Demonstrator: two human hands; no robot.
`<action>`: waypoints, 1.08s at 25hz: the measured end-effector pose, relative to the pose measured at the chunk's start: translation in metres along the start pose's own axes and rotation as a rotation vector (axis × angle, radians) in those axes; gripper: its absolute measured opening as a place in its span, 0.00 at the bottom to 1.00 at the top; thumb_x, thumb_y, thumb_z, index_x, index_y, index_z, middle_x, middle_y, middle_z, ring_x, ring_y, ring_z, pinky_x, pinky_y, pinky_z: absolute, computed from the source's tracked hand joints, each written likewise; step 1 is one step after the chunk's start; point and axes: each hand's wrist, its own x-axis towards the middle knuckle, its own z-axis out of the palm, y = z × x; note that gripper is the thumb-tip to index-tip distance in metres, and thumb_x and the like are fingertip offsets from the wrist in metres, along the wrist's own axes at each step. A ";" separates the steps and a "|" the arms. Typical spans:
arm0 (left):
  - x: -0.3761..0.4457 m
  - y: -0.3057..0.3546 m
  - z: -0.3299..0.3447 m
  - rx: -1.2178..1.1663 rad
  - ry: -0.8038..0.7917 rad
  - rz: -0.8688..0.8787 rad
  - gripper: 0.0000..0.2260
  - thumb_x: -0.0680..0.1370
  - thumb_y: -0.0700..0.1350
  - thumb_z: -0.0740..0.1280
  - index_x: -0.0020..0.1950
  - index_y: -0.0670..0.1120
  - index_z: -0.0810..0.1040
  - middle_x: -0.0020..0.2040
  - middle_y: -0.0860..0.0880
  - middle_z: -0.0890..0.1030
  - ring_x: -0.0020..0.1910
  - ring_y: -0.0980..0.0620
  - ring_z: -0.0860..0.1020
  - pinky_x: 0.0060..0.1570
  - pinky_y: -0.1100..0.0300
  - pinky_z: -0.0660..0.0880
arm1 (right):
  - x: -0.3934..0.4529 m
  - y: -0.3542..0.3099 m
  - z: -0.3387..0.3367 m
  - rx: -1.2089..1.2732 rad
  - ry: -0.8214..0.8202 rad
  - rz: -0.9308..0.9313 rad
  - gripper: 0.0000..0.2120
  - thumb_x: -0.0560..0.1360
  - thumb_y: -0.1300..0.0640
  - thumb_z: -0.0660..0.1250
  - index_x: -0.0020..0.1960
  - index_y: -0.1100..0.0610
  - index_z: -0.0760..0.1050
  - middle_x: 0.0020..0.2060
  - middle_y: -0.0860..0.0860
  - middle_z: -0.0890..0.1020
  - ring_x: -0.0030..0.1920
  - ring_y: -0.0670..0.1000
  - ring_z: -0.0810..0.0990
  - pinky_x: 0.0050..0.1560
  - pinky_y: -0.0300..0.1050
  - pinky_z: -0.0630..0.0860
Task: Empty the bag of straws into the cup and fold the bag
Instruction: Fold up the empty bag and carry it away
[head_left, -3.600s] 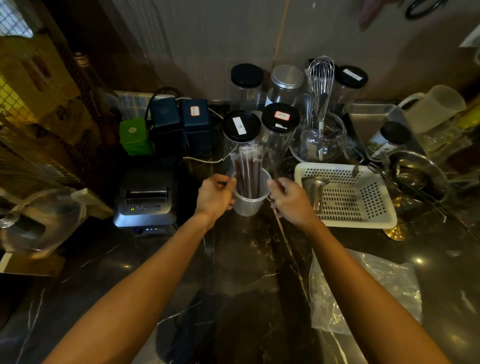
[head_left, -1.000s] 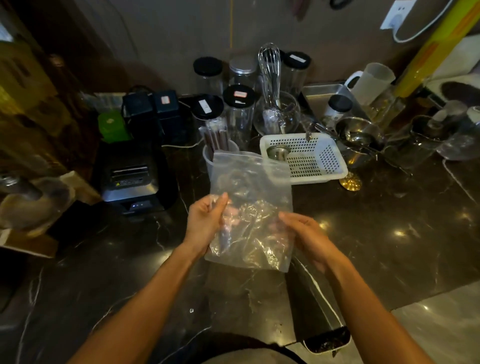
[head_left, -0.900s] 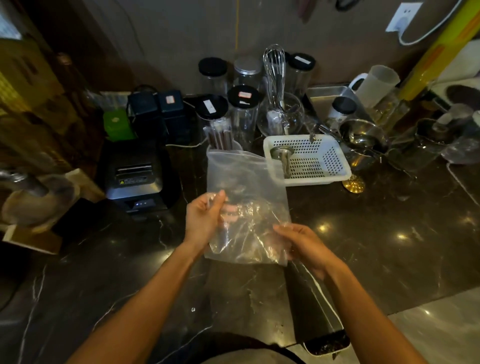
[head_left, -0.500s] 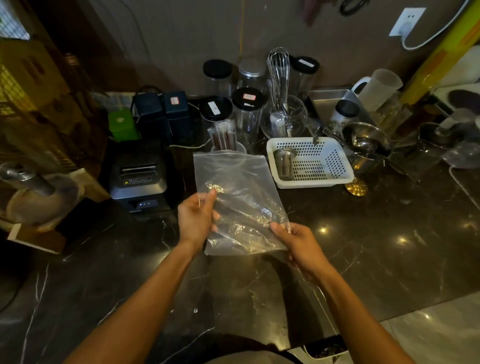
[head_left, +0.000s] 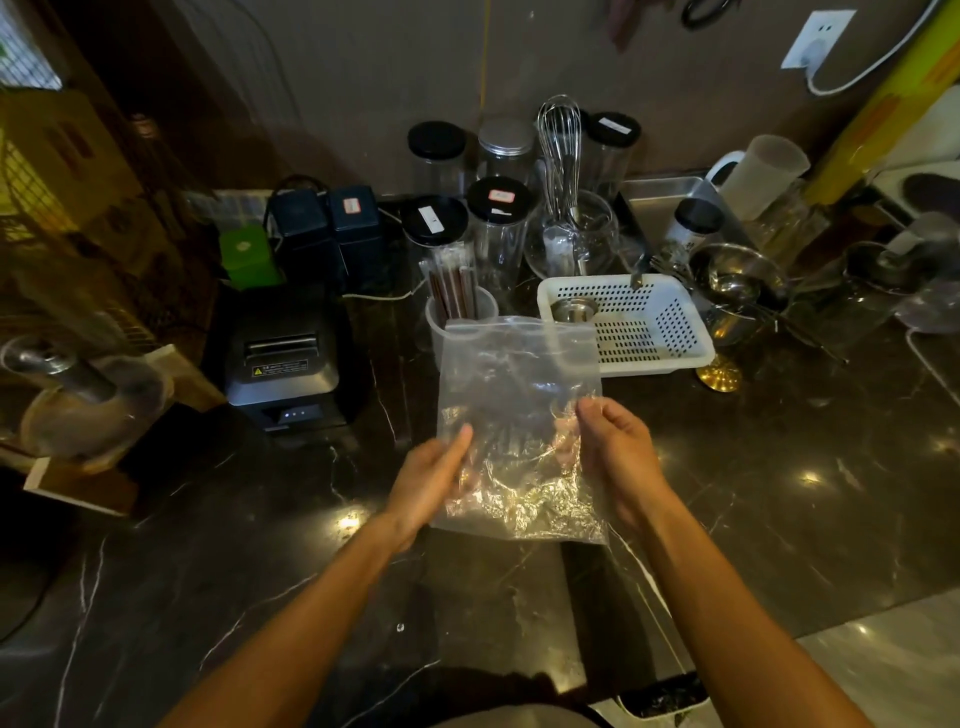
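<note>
An empty clear plastic bag (head_left: 514, 395) hangs upright above the dark marble counter, its mouth edge on top. My left hand (head_left: 434, 475) pinches its lower left side and my right hand (head_left: 615, 452) pinches its right side. Behind the bag stands a frosted plastic cup (head_left: 435, 317) holding a bunch of dark wrapped straws (head_left: 452, 286); the bag covers part of the cup's front.
A white perforated basket (head_left: 654, 332) with a small metal cup lies to the right of the straw cup. Clear jars with black lids (head_left: 434, 223) and a whisk (head_left: 560, 140) stand behind. A receipt printer (head_left: 283, 364) sits at left. Metal bowls (head_left: 737, 280) crowd the far right.
The bag has shifted right and been turned more upright. My right hand moved up from the bag's lower corner to its right side. Earlier both hands were at the cup and the bag lay on the counter.
</note>
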 end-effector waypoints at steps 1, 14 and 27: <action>-0.001 -0.006 0.003 0.070 0.057 0.018 0.24 0.81 0.63 0.61 0.47 0.41 0.80 0.38 0.47 0.81 0.37 0.53 0.82 0.47 0.54 0.80 | 0.001 0.001 0.000 -0.002 0.001 -0.001 0.14 0.82 0.49 0.68 0.53 0.61 0.83 0.55 0.71 0.81 0.49 0.62 0.80 0.56 0.65 0.80; 0.008 0.006 -0.018 -0.221 0.193 0.102 0.14 0.82 0.48 0.69 0.50 0.37 0.83 0.50 0.34 0.85 0.51 0.39 0.84 0.64 0.38 0.78 | -0.002 -0.004 -0.011 -0.104 -0.098 0.079 0.11 0.82 0.54 0.68 0.51 0.62 0.84 0.43 0.60 0.85 0.39 0.56 0.83 0.45 0.53 0.83; -0.001 0.024 -0.027 0.000 -0.060 0.259 0.26 0.76 0.34 0.74 0.73 0.46 0.75 0.51 0.42 0.85 0.56 0.46 0.85 0.60 0.58 0.81 | -0.011 -0.015 -0.018 -0.069 0.060 -0.077 0.14 0.80 0.67 0.68 0.63 0.57 0.83 0.52 0.54 0.88 0.49 0.51 0.88 0.48 0.44 0.86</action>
